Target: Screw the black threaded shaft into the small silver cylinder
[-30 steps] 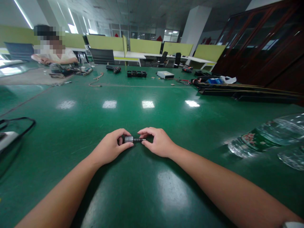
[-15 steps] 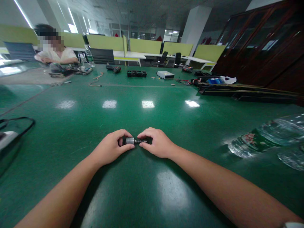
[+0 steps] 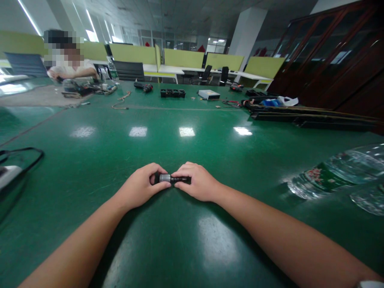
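Note:
A short silver and black cylindrical part [image 3: 165,178] lies sideways between my two hands, low over the green table. Its silver barrel sits between the thumb and fingers of my left hand [image 3: 143,185], and its black left end is partly hidden in that grip. From the barrel a thinner dark shaft [image 3: 180,179] runs to the right. My right hand [image 3: 200,182] pinches around this shaft, fingertips close to the barrel. The two hands almost meet at the middle of the part. Its exact kind is too small to make out.
Two clear plastic bottles, one with a green label [image 3: 322,178], lie at the right. A white power strip [image 3: 10,176] with a black cable is at the left edge. Tools, a black tray [image 3: 173,93] and a white box [image 3: 209,94] stand farther back. A person [image 3: 72,68] sits across the table.
My right fingertips have shifted slightly left along the shaft, closer to the silver barrel. The left hand keeps its hold almost unmoved. Across the table, the person's arms have moved.

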`<state>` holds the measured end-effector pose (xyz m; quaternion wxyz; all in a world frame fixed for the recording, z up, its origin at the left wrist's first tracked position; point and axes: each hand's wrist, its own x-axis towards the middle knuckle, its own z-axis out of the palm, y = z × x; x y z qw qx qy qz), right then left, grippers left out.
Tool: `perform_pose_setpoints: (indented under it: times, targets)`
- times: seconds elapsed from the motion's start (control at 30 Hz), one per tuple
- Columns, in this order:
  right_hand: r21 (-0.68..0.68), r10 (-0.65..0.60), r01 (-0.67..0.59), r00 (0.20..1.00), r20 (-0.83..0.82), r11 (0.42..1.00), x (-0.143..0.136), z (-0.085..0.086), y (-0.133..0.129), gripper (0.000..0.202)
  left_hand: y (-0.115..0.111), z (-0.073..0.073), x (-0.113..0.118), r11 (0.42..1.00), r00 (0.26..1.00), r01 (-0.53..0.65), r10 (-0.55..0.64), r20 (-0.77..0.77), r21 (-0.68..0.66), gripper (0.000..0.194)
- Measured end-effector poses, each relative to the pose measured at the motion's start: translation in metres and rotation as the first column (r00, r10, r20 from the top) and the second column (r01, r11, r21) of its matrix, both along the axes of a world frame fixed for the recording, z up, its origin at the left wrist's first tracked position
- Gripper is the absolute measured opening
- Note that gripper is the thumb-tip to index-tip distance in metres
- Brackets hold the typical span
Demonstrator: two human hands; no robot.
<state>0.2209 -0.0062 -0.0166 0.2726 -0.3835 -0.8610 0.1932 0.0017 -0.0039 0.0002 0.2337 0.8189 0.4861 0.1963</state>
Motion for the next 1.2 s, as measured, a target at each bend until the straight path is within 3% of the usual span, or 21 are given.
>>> perform_pose_setpoints:
  times: [1.2]
  targets:
    - [-0.029, -0.120, 0.120, 0.993, -0.014, 0.992, 0.0007, 0.0027, -0.0003, 0.009, 0.0006, 0.0004, 0.0003, 1.000, 1.000, -0.008, 0.008, -0.013, -0.018, 0.034]
